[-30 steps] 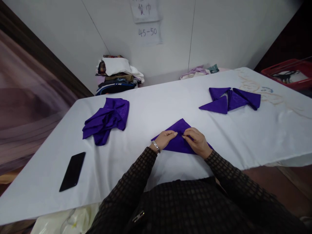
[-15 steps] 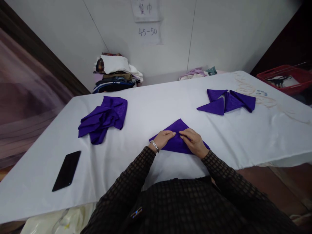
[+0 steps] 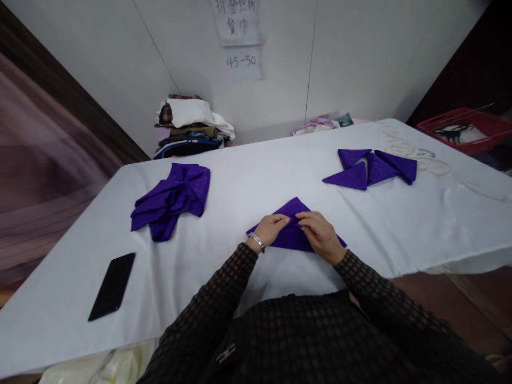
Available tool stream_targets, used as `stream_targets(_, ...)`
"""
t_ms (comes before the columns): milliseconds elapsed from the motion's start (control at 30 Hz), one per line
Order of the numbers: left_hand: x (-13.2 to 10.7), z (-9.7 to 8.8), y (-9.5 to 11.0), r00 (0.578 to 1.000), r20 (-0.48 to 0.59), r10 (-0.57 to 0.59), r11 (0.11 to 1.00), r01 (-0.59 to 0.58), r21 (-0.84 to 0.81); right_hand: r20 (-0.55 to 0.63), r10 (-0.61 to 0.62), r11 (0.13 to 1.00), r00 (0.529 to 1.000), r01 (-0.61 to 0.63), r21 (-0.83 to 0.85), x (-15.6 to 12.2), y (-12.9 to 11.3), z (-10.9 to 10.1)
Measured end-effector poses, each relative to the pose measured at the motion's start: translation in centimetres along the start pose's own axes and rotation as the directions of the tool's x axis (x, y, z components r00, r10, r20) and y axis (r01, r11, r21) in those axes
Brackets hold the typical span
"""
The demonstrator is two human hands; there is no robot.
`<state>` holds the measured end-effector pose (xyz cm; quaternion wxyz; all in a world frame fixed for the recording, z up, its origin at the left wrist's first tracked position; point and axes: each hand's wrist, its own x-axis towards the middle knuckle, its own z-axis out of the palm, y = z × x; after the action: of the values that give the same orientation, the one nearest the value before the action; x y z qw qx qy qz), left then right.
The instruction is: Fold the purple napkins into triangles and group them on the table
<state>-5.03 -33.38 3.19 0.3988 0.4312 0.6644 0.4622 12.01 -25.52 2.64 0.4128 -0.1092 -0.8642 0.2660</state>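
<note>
Head view: one purple fabric napkin [image 3: 291, 240], folded to a triangle, lying on the white cloth-covered table [image 3: 260, 173] directly before the person, its apex pointing away. Left hand [image 3: 268, 230], with a silver-coloured bracelet [image 3: 256, 241] at the wrist: grip pinched, thumb against finger, on the middle of the napkin. Right hand [image 3: 321, 236]: thumb and forefinger close together over the same middle, just beside the left fingertips; whether this grip grasps fabric cannot be told. Left of the napkin, apart: one loosely heaped purple fabric bundle [image 3: 172, 198]; nearer the person, one flat black rectangular phone [image 3: 112, 287]. Right and farther off: one group of purple fabric folded into pointed shapes [image 3: 384, 168].
</note>
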Motion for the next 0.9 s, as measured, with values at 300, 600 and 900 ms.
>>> stream_targets(300, -1.5, -0.5, 1.6, 0.983, 0.141, 0.120, 0.986, -0.134, 0.096, -0.005, 0.170, 0.980, 0.985, -0.168, 0.110, 0.2, -1.0, 0.1)
stream_targets(600, -2.8, -0.3, 1.0, 0.966, 0.151, 0.209, 0.938, -0.242, 0.250, 0.016, 0.280, 0.943, 0.960, -0.278, 0.185, -0.5, -1.4, 0.6)
stream_targets(900, -3.9, 0.0, 0.9, 0.958, 0.228, 0.177, 0.943, -0.231, 0.238, 0.230, 0.383, 0.911, 0.895, -0.407, 0.066, -2.6, -2.4, -0.5)
